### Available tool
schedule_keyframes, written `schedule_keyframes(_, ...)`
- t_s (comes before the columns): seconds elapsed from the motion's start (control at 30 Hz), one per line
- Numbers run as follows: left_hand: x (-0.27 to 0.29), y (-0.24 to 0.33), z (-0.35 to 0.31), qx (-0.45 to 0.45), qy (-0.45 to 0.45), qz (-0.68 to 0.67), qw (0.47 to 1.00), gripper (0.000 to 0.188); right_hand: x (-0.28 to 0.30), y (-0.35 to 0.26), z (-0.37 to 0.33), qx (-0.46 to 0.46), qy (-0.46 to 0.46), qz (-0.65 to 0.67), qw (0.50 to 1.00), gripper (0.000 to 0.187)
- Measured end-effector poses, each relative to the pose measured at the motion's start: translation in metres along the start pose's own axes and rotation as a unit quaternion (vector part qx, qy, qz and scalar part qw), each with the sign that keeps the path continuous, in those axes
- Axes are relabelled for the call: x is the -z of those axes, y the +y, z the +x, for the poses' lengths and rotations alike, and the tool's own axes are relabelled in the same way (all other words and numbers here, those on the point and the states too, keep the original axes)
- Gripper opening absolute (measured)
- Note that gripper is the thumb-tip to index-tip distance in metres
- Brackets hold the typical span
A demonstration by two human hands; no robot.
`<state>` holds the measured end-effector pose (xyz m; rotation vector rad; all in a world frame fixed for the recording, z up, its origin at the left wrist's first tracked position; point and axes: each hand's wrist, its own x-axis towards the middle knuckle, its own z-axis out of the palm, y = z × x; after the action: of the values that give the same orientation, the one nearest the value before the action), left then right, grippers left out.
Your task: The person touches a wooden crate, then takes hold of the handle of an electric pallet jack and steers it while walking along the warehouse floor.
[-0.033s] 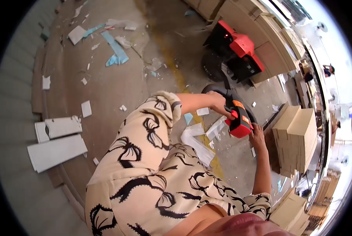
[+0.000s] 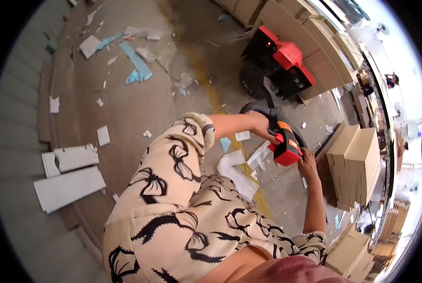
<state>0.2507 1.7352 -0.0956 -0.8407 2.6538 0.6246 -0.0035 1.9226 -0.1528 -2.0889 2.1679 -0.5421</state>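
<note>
Both of my hands are on the control handle of a powered pallet truck, a red and black head with a dark loop grip and orange stickers. My left hand is closed around the far left side of the loop, its fingers near a red button. On the near right side my right hand grips the loop, the fingers partly hidden behind it. A dark arm links the handle to the truck's red and black body, which stands beyond it on the floor.
Behind the truck rise stacked cardboard boxes. A stack of pale boards stands to my right. White foam panels lie at left by the wall. Foam scraps, blue film and white wrapping litter the floor around a yellow line.
The view has shifted very slightly, so the floor litter and boxes sit a little differently in it. Both hands keep their hold on the handle.
</note>
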Motion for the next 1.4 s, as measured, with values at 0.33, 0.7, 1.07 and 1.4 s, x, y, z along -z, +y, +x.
schedule_keyframes(0.33,-0.009,-0.023,-0.014,-0.090,0.011,0.001,0.996,0.101,-0.022,-0.026,-0.009,-0.065,-0.020,-0.020,0.997,0.032)
schedule_keyframes(0.7,0.154,-0.148,-0.031,-0.169,-0.047,-0.044,0.984,0.095,0.053,-0.148,0.135,-0.087,-0.067,-0.042,0.993,0.037)
schedule_keyframes(1.07,0.300,-0.282,-0.008,-0.209,-0.143,-0.029,0.967,0.083,0.057,-0.239,0.284,-0.131,-0.033,0.136,0.981,0.024)
schedule_keyframes(1.4,0.383,-0.403,0.012,-0.303,-0.136,-0.030,0.943,0.077,0.081,-0.336,0.385,-0.332,-0.205,0.171,0.905,0.028)
